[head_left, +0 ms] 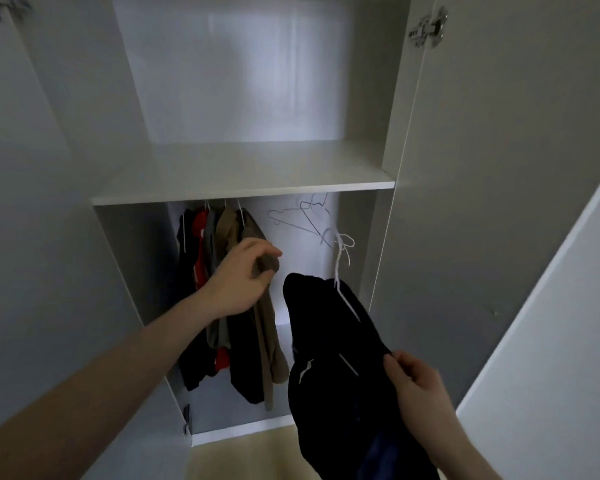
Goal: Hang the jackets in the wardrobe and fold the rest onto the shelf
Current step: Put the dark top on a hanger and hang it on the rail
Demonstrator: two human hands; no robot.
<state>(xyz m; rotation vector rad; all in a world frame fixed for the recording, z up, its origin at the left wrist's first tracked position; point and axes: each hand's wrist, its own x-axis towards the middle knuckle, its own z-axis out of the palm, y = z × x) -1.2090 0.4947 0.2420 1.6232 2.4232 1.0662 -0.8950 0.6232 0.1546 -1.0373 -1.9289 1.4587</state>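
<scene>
I face an open white wardrobe. My right hand (418, 393) pinches the shoulder of a black jacket (329, 358) that sits on a white hanger (340, 268), held in front of the lower compartment. My left hand (243, 278) reaches in and grips the sleeve of an olive-brown jacket (269, 334), the rightmost of several garments (205, 306) hanging at the left, among them black and red ones. The rail itself is hidden behind the shelf (243, 174).
A few bare wire hangers (305, 216) hang at the right of the lower compartment. The white shelf above holds nothing. Both wardrobe doors stand open, the right door (499, 202) close beside my right arm. Pale wooden floor (243, 455) lies below.
</scene>
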